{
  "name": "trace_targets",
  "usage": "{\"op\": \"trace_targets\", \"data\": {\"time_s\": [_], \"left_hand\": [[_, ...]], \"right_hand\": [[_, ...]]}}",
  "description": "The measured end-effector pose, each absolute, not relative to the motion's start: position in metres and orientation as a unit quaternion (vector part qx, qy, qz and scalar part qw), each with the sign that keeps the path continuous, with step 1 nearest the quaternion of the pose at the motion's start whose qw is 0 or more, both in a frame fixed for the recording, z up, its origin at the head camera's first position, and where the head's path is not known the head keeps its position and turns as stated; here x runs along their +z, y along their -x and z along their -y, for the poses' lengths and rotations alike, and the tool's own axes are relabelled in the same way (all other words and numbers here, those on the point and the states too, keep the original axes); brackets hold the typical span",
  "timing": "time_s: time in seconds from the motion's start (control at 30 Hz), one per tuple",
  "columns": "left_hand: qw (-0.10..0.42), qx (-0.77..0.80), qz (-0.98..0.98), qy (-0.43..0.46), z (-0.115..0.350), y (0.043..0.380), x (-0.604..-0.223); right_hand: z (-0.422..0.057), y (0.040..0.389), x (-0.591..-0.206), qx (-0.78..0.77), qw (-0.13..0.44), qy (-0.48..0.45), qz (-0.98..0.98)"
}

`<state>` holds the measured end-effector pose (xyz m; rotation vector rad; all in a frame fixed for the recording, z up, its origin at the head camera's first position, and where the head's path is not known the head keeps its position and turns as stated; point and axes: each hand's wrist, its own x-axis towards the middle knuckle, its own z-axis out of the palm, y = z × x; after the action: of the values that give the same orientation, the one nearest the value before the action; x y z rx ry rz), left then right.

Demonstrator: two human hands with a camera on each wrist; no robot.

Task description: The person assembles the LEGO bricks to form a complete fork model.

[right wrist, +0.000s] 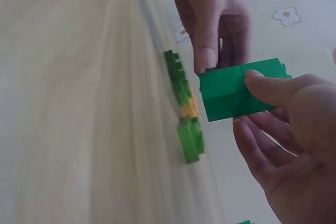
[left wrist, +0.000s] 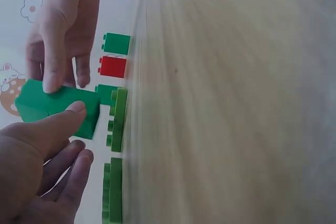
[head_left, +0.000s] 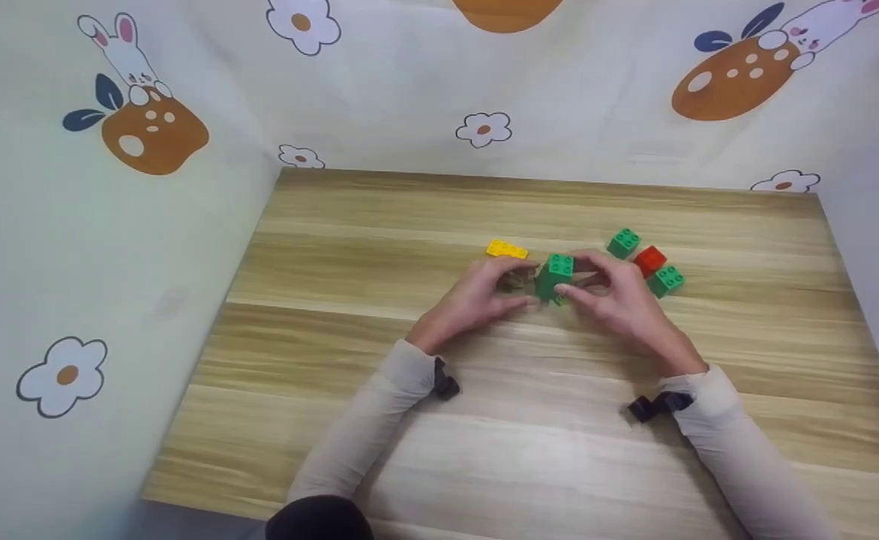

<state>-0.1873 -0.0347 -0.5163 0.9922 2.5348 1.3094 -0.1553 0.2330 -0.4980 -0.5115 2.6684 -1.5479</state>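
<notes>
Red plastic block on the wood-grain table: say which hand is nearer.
Right. In the head view, the right hand is close beside the red block, on its left; the left hand is farther left, beyond the stacked green plastic blocks.

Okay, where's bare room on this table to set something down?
Bare table lies left of the left hand and yellow brick; right of the red brick and loose green bricks; and between the two sleeves. Crowded: around the green stack and right hand.
</notes>
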Motion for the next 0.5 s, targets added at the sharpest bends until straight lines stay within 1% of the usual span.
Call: {"op": "trace_targets", "data": {"time_s": [0.17, 0.5], "left_hand": [[0.058, 0.430, -0.847, -0.309, 0.044, 0.191, -0.515], [0.086, 0.421, -0.859, -0.279, 0.064, 0.200, -0.513]], "right_hand": [[-0.244, 0.161, -0.494, -0.505, -0.034, 0.126, -0.853], [-0.250, 0.179, -0.506, -0.476, -0.054, 0.078, -0.874]]}}
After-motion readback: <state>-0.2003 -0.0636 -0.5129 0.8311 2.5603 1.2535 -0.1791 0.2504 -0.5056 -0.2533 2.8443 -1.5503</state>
